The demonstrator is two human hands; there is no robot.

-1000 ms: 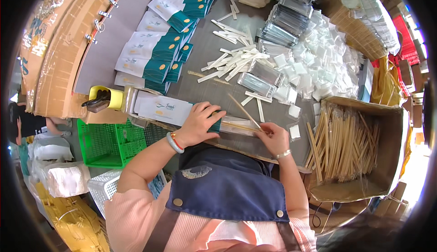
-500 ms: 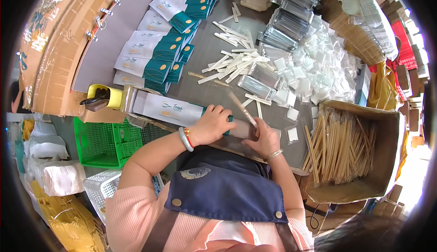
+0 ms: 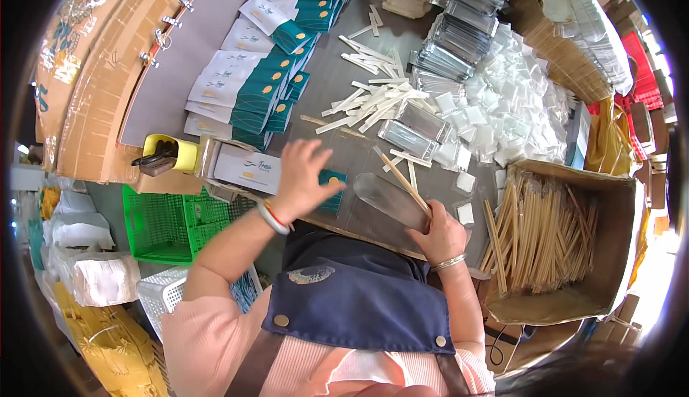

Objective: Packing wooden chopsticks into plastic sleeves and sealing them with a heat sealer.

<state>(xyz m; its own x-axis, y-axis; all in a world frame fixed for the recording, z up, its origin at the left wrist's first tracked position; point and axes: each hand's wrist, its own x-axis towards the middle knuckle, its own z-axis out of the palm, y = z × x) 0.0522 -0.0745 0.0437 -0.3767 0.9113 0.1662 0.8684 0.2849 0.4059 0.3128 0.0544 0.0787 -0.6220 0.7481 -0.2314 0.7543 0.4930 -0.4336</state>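
Observation:
A white and teal printed packet (image 3: 240, 169) lies along the near table edge, its teal end toward the right. My left hand (image 3: 305, 178) is raised over it with fingers spread, hiding its middle; nothing shows in the fingers. My right hand (image 3: 439, 235) is closed around the lower end of a pair of wrapped chopsticks (image 3: 403, 184), which point up and left. A translucent, round-ended flat strip (image 3: 387, 197) reaches left from under the same hand. Whether the fingers also grip this strip I cannot tell.
Beyond my hands lie loose white sticks (image 3: 384, 101), silvery flat packets (image 3: 413, 137) and many small clear sachets (image 3: 517, 103). A carton of wrapped chopsticks (image 3: 617, 253) stands at right. Stacked printed packets (image 3: 233, 74), a yellow cup (image 3: 185, 154) and a green basket (image 3: 161, 232) are at left.
My left hand has lifted off the packet's teal end and moved left, its fingers spreading. My right hand has shifted right and nearer with the chopsticks; the strip's rounded end now shows clear of the packet.

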